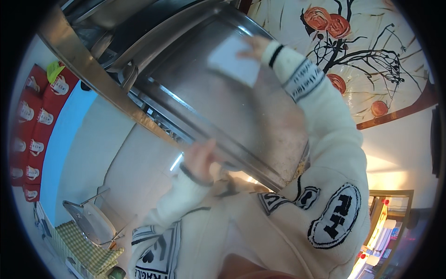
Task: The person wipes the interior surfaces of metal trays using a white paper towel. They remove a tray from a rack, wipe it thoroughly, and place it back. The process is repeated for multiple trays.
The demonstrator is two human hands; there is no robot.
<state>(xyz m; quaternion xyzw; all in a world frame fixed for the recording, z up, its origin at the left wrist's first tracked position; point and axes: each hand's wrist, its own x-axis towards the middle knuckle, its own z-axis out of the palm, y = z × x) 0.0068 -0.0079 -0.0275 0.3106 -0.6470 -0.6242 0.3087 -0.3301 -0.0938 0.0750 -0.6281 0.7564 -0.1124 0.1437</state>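
My right hand [257, 48] is stretched out over a stainless-steel counter [195, 80] with a raised rim. Its fingers lie on a white cloth or sheet [232, 59], flat on the steel and blurred by motion. My left hand [201, 159] is at the near rim of the counter, with fingers bent. Blur hides whether it grips the rim or only touches it. Pale crumbs [299, 172] lie in the counter's near right corner. Both arms wear cream knit sleeves with black bands.
Metal pans [104, 14] and a curved metal edge [115, 94] stand at the upper left. A painted wall panel [369, 52] borders the counter's far right. A folding chair [92, 221] stands on the floor by a checked cloth [87, 244]. A lit shelf [386, 226] is at lower right.
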